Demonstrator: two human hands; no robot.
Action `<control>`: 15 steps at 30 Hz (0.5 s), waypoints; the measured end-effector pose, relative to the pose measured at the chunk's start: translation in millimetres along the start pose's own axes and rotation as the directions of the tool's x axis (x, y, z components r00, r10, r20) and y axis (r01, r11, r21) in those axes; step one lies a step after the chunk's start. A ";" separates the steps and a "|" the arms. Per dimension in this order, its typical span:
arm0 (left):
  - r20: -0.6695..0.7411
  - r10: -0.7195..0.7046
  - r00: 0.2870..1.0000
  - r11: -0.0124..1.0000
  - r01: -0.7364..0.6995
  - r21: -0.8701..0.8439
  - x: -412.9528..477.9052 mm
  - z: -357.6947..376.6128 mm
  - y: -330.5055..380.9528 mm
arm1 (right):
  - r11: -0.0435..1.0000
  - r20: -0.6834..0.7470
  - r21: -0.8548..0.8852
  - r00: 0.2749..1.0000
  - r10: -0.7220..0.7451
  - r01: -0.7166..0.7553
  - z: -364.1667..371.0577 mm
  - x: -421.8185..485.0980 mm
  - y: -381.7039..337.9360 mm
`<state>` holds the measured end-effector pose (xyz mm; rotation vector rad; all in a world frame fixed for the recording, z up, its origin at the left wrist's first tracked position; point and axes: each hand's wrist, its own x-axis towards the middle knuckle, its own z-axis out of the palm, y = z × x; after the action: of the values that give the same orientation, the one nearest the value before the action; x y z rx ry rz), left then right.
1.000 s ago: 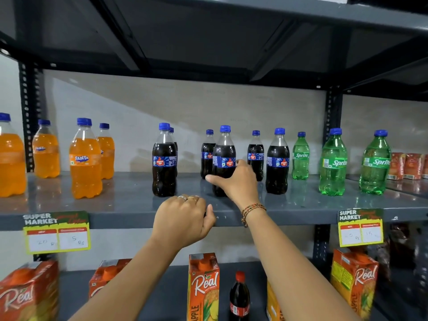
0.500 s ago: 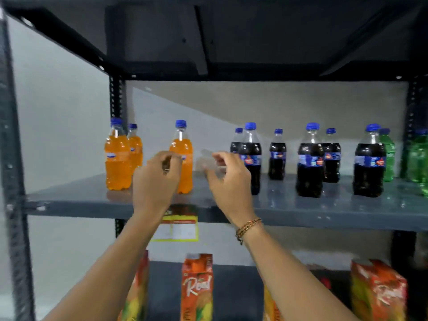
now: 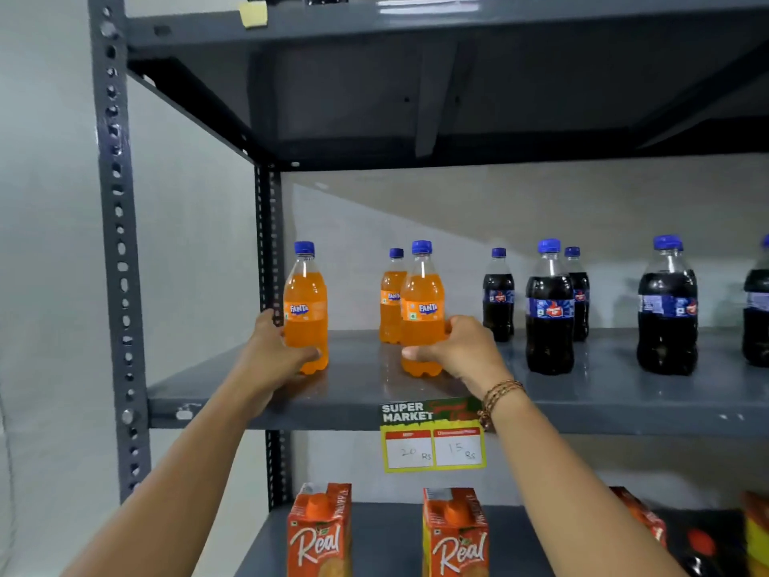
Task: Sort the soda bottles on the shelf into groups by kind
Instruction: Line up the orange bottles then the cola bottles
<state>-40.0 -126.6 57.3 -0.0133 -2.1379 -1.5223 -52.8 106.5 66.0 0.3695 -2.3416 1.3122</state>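
On the grey shelf (image 3: 624,393) near its front edge, our left hand (image 3: 270,351) and right hand (image 3: 462,351) each wrap a Fanta bottle (image 3: 306,301) (image 3: 422,310), and careless sliding could tip either off

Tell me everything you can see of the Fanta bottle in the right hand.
The Fanta bottle is clear plastic, filled nearly to the neck with orange soda, with a blue screw cap and an orange label facing the camera. It stands upright near the shelf front edge. The right hand wraps its lower body. Another Fanta stands close behind.
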 end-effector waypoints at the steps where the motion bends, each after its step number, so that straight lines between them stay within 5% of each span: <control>1: 0.013 -0.001 1.000 1.000 0.001 0.006 0.9 -1.3 -1.8 | 1.000 -0.005 -0.002 1.000 0.001 -0.001 0.4 1.2 0.2; 15: -0.133 0.051 0.990 0.992 -0.035 0.120 -9.4 0.2 2.5 | 0.999 -0.024 -0.031 0.999 -0.029 0.028 7.7 7.0 7.5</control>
<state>-31.2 -122.9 55.7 0.0821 -2.1012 -1.3323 -64.0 103.7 60.3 0.3736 -2.3249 1.2588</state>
